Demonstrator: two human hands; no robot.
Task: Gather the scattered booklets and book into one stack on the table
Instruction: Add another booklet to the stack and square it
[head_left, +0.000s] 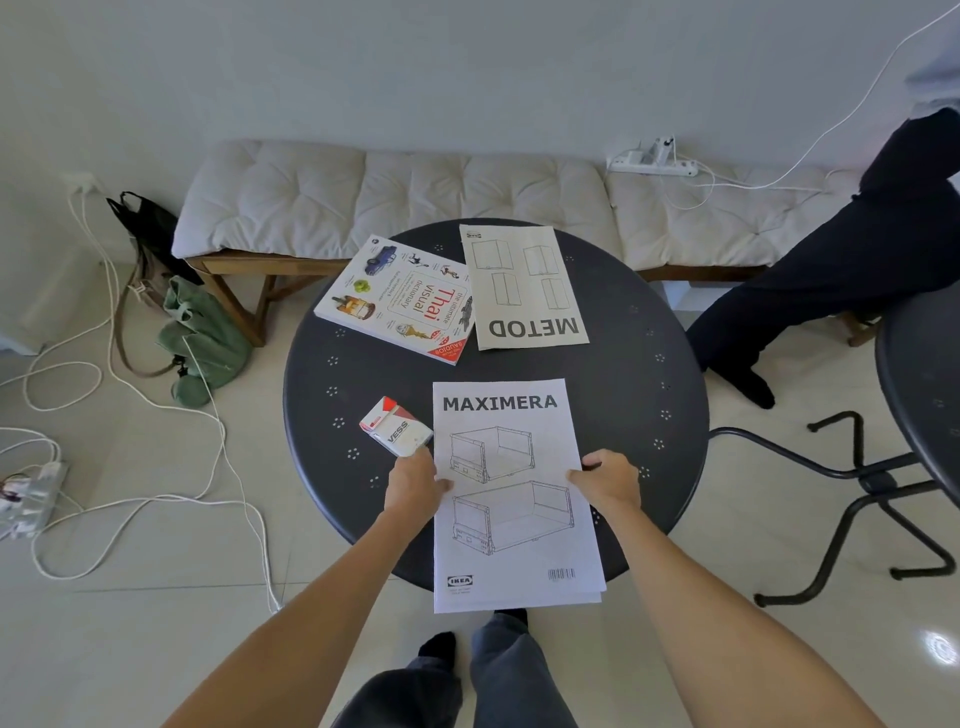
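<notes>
A white MAXIMERA booklet (511, 493) lies at the near edge of the round dark table (623, 395), its lower end hanging past the rim. My left hand (415, 486) grips its left edge and my right hand (608, 478) grips its right edge. At the table's far side lies a beige METOD booklet (524, 286), turned upside down to me. Just left of it, touching or slightly overlapping, rests the Thai visual dictionary book (400, 299), angled.
A small red-and-white VESS box (397, 426) sits on the table by my left hand. A cushioned bench (415, 192) stands behind. A person's dark-trousered leg (831, 291) and a second table (924, 374) are right. Cables and bags lie on the floor left.
</notes>
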